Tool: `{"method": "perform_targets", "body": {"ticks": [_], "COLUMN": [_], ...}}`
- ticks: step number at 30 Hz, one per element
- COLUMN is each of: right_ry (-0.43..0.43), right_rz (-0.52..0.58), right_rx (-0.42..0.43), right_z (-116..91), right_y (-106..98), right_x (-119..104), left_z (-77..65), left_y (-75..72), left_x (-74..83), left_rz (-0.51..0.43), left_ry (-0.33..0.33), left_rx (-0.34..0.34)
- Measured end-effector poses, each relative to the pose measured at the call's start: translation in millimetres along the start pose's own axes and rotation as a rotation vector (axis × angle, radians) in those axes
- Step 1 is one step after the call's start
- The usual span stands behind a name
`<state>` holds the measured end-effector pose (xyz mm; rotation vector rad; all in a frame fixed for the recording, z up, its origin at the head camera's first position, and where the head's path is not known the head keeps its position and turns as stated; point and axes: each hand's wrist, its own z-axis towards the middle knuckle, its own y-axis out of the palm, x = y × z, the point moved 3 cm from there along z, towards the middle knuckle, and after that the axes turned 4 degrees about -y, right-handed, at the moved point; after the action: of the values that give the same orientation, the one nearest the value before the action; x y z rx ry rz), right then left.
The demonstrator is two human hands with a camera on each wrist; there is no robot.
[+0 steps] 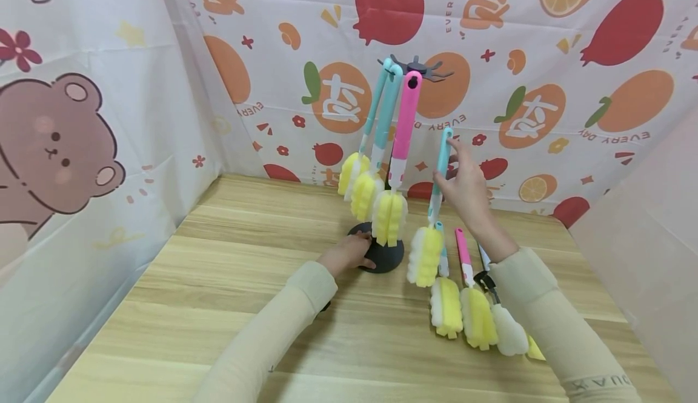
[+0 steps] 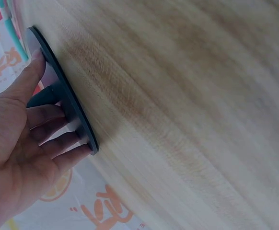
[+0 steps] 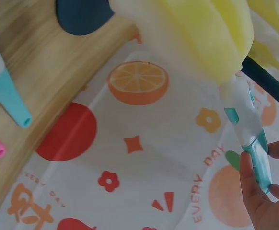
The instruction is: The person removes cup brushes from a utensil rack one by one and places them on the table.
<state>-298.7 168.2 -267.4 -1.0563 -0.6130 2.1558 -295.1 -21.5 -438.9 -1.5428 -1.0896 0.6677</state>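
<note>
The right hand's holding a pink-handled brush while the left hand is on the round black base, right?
Not quite: the head view shows the right hand holding a turquoise-handled brush. The left hand is on the base.

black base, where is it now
In the head view, the black base sits right of centre, below the hanging brushes, with the left hand on it.

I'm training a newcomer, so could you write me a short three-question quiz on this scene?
1. Which hand holds a turquoise-handled brush with a yellow-and-white sponge head?
2. True or false: every brush hanging from the dark stand with curved hooks has a turquoise handle.
3. Fill in the blank: the left hand rests on the stand's ____.

Key:
1. The right hand.
2. False: a pink-handled brush hangs there too.
3. Round black base.
</note>
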Motion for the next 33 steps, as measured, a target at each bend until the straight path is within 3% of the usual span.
{"method": "perform_targets", "body": {"ticks": [15, 26, 33], "right_ry": [0.027, 0.134, 0.165], "right_rz": [0.011, -0.034, -0.025], "right_rx": [-0.105, -0.234, -0.265], "right_z": [-6.8, -10.4, -13.5], "right_y": [24.4, 40.5, 46.8], "right_x": [21.2, 34.7, 41.3], "left_z": [-0.1, 0.6, 1.7], "left_y": [-0.8, 0.0, 1.5], "left_x": [-0.3, 0.7, 0.0], "left_rz": [-0.005, -0.005, 0.006], "left_ry": [0.002, -0.01, -0.007], "left_rx": [0.015, 0.008, 0.008]}}
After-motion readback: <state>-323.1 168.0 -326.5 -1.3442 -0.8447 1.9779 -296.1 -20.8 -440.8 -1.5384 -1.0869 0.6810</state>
